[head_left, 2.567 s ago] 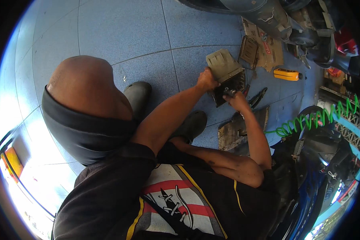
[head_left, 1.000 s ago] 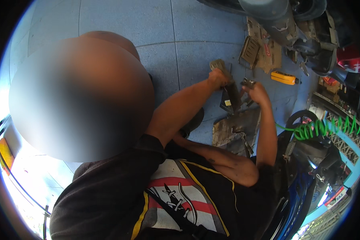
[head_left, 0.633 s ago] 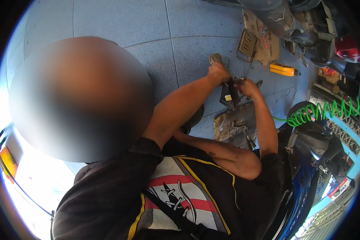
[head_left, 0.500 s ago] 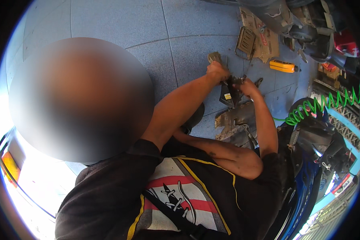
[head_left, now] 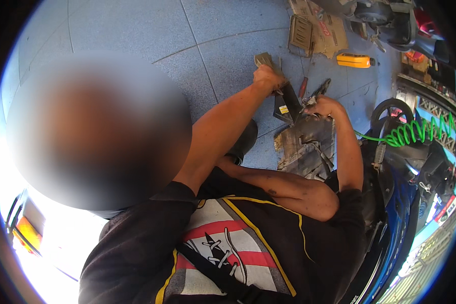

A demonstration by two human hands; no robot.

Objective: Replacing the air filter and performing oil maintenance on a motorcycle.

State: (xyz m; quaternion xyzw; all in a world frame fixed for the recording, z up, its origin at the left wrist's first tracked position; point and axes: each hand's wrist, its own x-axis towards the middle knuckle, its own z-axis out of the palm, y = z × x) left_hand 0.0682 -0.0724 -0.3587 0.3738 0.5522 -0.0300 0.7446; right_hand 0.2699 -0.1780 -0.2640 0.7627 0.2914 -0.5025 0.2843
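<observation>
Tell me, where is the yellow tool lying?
In the head view the yellow tool lies on the blue tiled floor, upper right, beside the flattened cardboard and beyond the right hand.

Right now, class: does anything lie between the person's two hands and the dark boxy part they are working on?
Nothing visible does. The left hand grips the top of the dark boxy part, and the right hand rests against its side, above the torn cardboard.
</observation>
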